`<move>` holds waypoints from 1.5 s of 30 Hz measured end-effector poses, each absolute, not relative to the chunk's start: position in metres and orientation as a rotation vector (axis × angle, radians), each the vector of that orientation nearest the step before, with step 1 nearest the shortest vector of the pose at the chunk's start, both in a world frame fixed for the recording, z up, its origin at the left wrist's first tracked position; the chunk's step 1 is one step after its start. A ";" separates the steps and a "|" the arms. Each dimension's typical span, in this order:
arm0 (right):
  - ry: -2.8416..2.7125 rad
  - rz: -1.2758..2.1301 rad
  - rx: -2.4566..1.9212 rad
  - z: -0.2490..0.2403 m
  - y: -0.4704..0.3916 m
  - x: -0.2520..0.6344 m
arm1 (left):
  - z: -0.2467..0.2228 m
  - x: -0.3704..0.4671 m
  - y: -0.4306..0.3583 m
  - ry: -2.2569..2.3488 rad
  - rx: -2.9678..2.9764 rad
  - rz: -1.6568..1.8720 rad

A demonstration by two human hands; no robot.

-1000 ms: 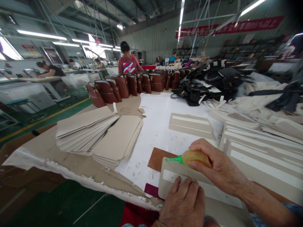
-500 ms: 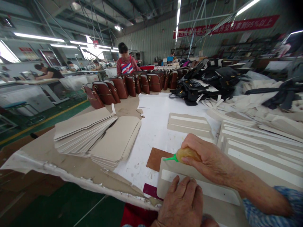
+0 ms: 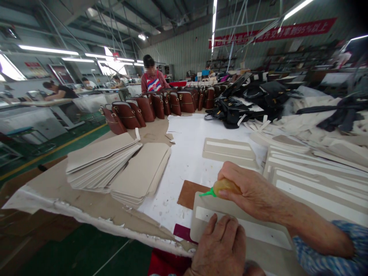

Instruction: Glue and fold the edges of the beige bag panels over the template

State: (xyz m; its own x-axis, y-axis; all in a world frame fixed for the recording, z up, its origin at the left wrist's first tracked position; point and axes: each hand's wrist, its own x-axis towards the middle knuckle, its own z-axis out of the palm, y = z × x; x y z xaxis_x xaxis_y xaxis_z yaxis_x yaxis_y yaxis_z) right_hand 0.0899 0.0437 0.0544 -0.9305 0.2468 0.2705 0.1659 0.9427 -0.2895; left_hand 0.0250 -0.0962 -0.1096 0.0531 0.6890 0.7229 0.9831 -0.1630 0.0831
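Observation:
My right hand [image 3: 254,191] is closed round a yellowish glue bottle [image 3: 227,188] with a green nozzle. The nozzle tip is at the upper left corner of a beige panel [image 3: 258,251]; whether it touches cannot be told. A white strip [image 3: 267,233] with small dark dots runs along that panel. Flat on the panel, over part of the strip, lies my left hand [image 3: 221,245] with its fingers extended. Brown leather [image 3: 188,194] and a small purple piece [image 3: 182,232] show beside the panel's left side.
Two fanned stacks of beige pieces [image 3: 140,168] lie to the left. Another beige panel [image 3: 230,151] is ahead, with stacked panels [image 3: 316,191] at right. Brown bags [image 3: 126,113] stand in a row before a co-worker [image 3: 155,78]; black bags [image 3: 230,111] are heaped beyond.
The green nozzle has shifted very slightly right along the panel's corner with my right hand. My left hand stays pressed in the same place.

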 end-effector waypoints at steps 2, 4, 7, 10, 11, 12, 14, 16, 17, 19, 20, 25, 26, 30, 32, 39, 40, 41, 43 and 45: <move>-2.792 0.380 -0.300 0.054 0.044 0.089 | -0.110 0.025 -0.097 -1.688 -1.908 -0.886; -2.791 0.388 -0.294 0.054 0.043 0.088 | -0.110 0.025 -0.098 -1.690 -1.904 -0.865; -2.806 0.386 -0.299 0.054 0.041 0.085 | -0.109 0.025 -0.098 -1.688 -1.905 -0.842; -2.829 0.365 -0.323 0.057 0.042 0.085 | -0.107 0.025 -0.098 -1.705 -1.914 -0.845; -2.837 0.361 -0.332 0.058 0.043 0.086 | -0.107 0.025 -0.098 -1.706 -1.918 -0.846; -2.844 0.359 -0.339 0.059 0.043 0.087 | -0.106 0.025 -0.098 -1.704 -1.918 -0.845; -2.861 0.361 -0.359 0.061 0.045 0.091 | -0.106 0.025 -0.099 -1.704 -1.914 -0.843; -2.874 0.361 -0.384 0.062 0.048 0.095 | -0.106 0.025 -0.100 -1.701 -1.903 -0.848; -2.879 0.360 -0.395 0.062 0.049 0.097 | -0.105 0.025 -0.100 -1.692 -1.901 -0.852; -2.881 0.359 -0.404 0.062 0.050 0.099 | -0.105 0.025 -0.101 -1.679 -1.895 -0.858; -2.877 0.361 -0.402 0.062 0.051 0.100 | -0.104 0.024 -0.101 -1.675 -1.893 -0.855; -2.842 0.360 -0.376 0.060 0.050 0.097 | -0.103 0.023 -0.100 -1.664 -1.885 -0.839; -2.835 0.360 -0.373 0.060 0.049 0.096 | -0.103 0.023 -0.100 -1.663 -1.886 -0.840; -2.818 0.361 -0.366 0.059 0.045 0.089 | -0.102 0.024 -0.100 -1.679 -1.895 -0.854; -2.829 0.366 -0.354 0.060 0.043 0.085 | -0.102 0.024 -0.100 -1.686 -1.893 -0.851; -2.854 0.331 -0.340 0.064 0.040 0.079 | -0.104 0.023 -0.099 -1.670 -1.882 -0.849; -2.861 0.324 -0.346 0.065 0.040 0.079 | -0.104 0.023 -0.099 -1.672 -1.893 -0.852; -2.868 0.320 -0.356 0.065 0.041 0.080 | -0.105 0.023 -0.100 -1.677 -1.904 -0.854; -2.878 0.320 -0.385 0.066 0.042 0.081 | -0.105 0.023 -0.101 -1.694 -1.921 -0.851; -2.878 0.324 -0.396 0.066 0.042 0.082 | -0.104 0.024 -0.101 -1.701 -1.921 -0.849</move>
